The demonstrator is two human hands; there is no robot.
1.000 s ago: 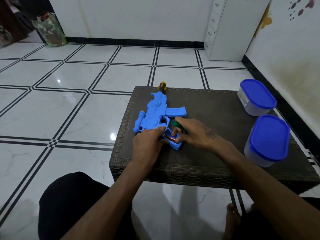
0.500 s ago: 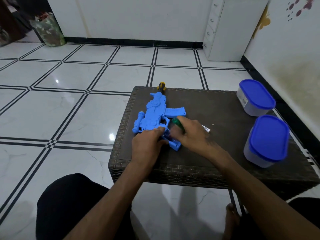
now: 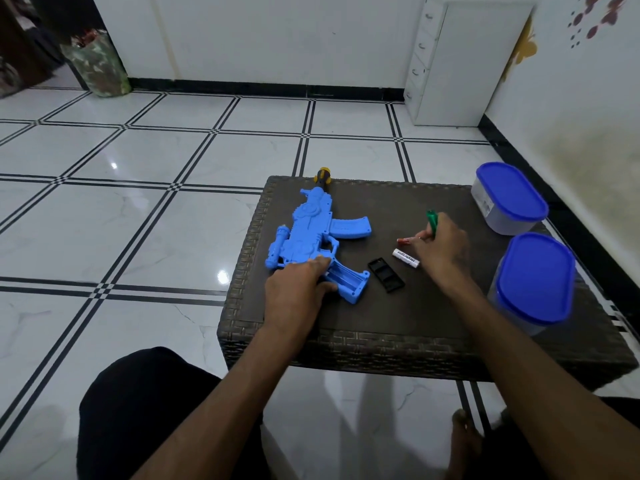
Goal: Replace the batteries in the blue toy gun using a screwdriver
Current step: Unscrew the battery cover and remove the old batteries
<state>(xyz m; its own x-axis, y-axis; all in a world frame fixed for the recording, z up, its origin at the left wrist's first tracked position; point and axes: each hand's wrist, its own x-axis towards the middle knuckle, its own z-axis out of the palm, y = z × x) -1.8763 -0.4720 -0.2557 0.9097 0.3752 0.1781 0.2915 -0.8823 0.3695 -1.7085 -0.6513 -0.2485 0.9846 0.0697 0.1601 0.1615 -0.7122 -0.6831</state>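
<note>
The blue toy gun (image 3: 311, 233) lies on the dark wicker table (image 3: 415, 327), its grip's battery compartment (image 3: 348, 282) open and facing up. My left hand (image 3: 296, 292) rests on the gun at the grip, fingers over it. My right hand (image 3: 438, 245) is to the right of the gun, gripping the green-handled screwdriver (image 3: 432, 220) and pinching a reddish battery (image 3: 406, 241) at its fingertips. A white battery (image 3: 406, 258) lies on the table just below that hand. The black battery cover (image 3: 386, 275) lies between gun and white battery.
Two clear tubs with blue lids stand at the table's right side, one at the back (image 3: 510, 197), one nearer (image 3: 535, 282). My knees and a foot show below the table's front edge. White tiled floor surrounds it; a white drawer cabinet (image 3: 460, 64) stands behind.
My right hand has left the gun's grip and moved right with the screwdriver and a reddish battery. The compartment now shows open, and the black cover and white battery are uncovered. The left hand stayed.
</note>
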